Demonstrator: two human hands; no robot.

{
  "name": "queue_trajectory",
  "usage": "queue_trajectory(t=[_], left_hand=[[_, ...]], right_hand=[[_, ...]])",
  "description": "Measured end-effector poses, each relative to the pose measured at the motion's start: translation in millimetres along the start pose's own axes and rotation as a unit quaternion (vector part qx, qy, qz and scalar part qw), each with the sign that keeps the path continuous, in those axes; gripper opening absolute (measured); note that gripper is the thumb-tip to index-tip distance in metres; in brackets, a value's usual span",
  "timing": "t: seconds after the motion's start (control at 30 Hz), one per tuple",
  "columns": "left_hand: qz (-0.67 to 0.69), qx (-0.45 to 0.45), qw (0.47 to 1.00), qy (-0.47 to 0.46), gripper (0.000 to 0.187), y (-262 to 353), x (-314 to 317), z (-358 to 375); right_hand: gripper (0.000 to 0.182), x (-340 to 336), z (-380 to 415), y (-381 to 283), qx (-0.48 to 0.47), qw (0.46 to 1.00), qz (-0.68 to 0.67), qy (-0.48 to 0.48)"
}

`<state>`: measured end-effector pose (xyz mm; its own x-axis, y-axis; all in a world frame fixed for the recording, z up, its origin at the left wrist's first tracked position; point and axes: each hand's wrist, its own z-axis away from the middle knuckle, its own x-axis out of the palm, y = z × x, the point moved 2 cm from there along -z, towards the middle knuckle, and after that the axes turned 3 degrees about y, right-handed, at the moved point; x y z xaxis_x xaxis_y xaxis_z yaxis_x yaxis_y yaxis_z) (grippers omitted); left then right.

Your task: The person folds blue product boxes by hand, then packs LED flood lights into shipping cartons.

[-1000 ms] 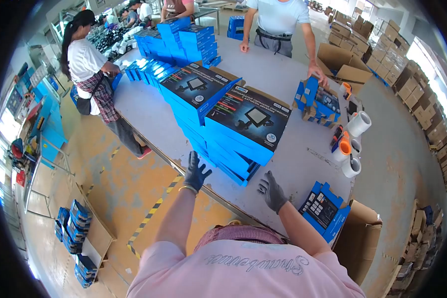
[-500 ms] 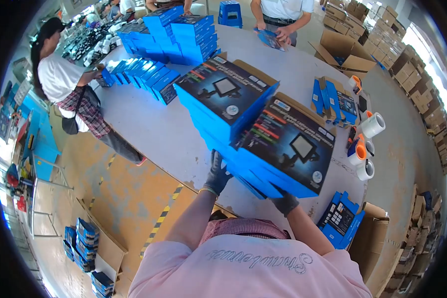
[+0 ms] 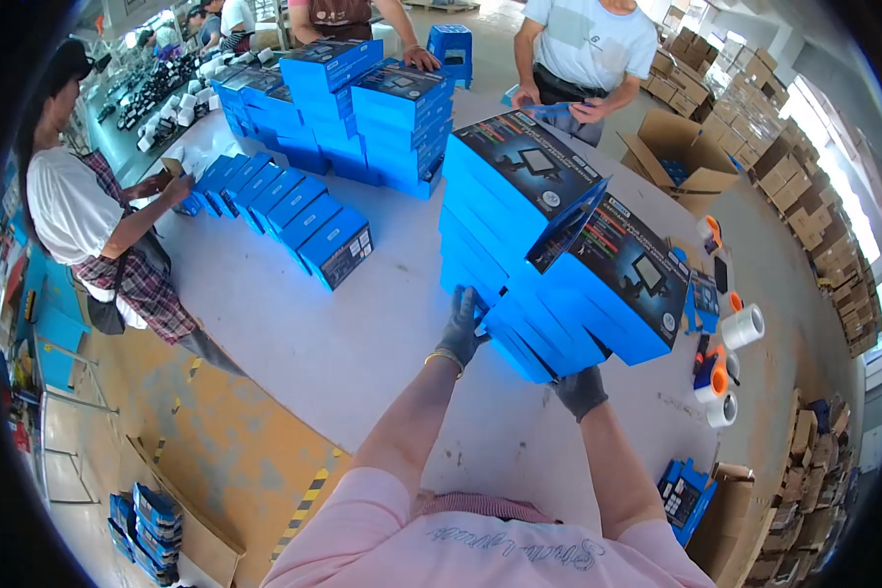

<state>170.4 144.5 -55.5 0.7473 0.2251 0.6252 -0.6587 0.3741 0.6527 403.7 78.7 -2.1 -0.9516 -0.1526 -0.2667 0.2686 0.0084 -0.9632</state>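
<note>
Two side-by-side stacks of blue boxes with dark printed tops, the left stack (image 3: 495, 235) and the right stack (image 3: 617, 284), stand close in front of me. My left hand (image 3: 463, 328), in a grey glove, presses against the lower left side of the stacks, its fingers partly behind the boxes. Under the near lower edge of the right stack, my right hand (image 3: 580, 390), also gloved, is in contact with the boxes; its fingertips are hidden. One box flap sticks up between the two stacks.
A row of blue boxes (image 3: 294, 216) and taller blue stacks (image 3: 363, 118) stand on the white table (image 3: 382, 392). Tape rolls (image 3: 743, 325) lie at its right side. An open carton (image 3: 681, 162) is beyond. Co-workers stand at left and across the table; one handles a blue item.
Both of my hands and the two stacks have moved forward and right over the table. My arms reach out farther. The co-worker at left has shifted in view.
</note>
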Motion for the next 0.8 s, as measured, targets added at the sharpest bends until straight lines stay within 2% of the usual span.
queue_trajectory(t=[0.03, 0.07, 0.17, 0.27, 0.4, 0.5, 0.67, 0.73, 0.8], left_hand=[[-0.001, -0.001, 1.0, -0.003, 0.083, 9, 2, -16], [-0.002, -0.002, 1.0, -0.007, 0.083, 17, 3, -32], [-0.02, 0.009, 1.0, -0.009, 0.086, 40, 5, -79], [-0.02, 0.032, 0.999, -0.009, 0.089, 60, 7, -118], [-0.045, 0.064, 0.997, -0.006, 0.09, 86, 14, -161], [-0.04, 0.079, 0.996, -0.008, 0.087, 97, 21, -182], [0.003, 0.108, 0.994, 0.034, 0.075, 90, 8, -204], [0.06, 0.107, 0.99, 0.063, 0.07, 83, 4, -185], [0.073, 0.076, 0.99, 0.094, 0.059, 63, -7, -155]], right_hand=[[0.055, 1, -22, 13, 0.096, 0.972, -0.214, 0.008], [0.056, 3, -42, 26, 0.188, 0.889, -0.417, 0.015], [0.058, 5, -97, 19, 0.265, 0.853, -0.445, 0.061], [0.059, 2, -152, 28, 0.276, 0.852, -0.441, 0.063], [0.056, 4, -215, 10, 0.258, 0.881, -0.384, 0.102], [0.057, 2, -251, -10, 0.235, 0.894, -0.374, 0.074], [0.057, -4, -285, -10, 0.23, 0.899, -0.36, 0.101], [0.056, -7, -281, -3, 0.226, 0.893, -0.37, 0.117], [0.055, -7, -259, 18, 0.229, 0.888, -0.359, 0.174]])
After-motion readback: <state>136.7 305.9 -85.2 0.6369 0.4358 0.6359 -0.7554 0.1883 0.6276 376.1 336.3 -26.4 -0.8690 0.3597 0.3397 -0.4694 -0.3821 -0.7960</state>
